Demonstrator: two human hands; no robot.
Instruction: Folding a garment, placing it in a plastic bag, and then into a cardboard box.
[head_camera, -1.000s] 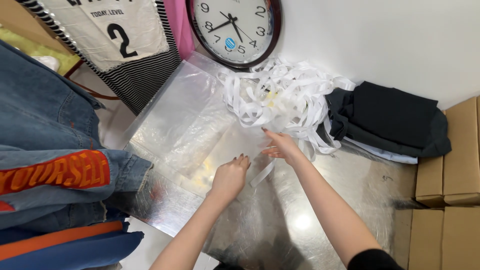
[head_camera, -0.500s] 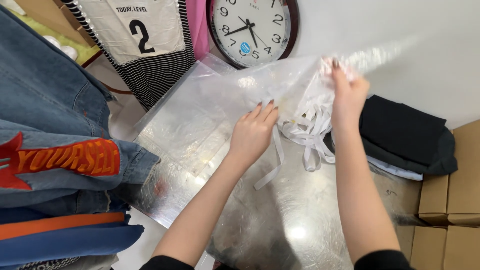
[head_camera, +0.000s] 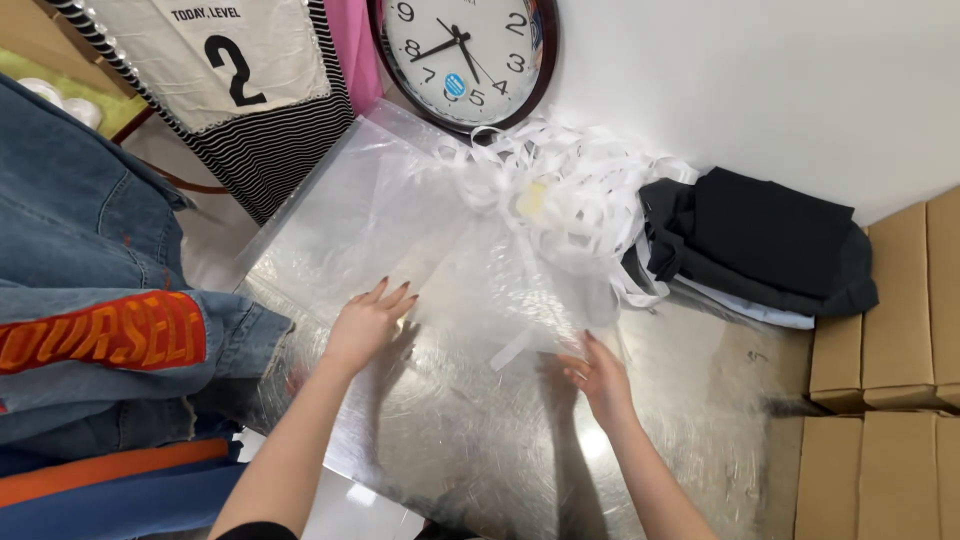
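Observation:
A large clear plastic bag lies spread over the shiny metal table. My left hand rests flat on the bag's near left part with its fingers apart. My right hand is low over the table at the bag's near right edge, and its fingertips pinch the plastic there. A white strip lies under the bag between my hands. A tangled pile of white strips sits just beyond the bag, partly covered by it.
Folded black clothes lie at the back right. Cardboard boxes are stacked along the right edge. Denim jackets hang at the left. A wall clock and a striped garment lean against the back wall.
My right hand, which held the bag's edge up high, has come down to the table and the bag is spread flat. My left hand has stayed on the plastic.

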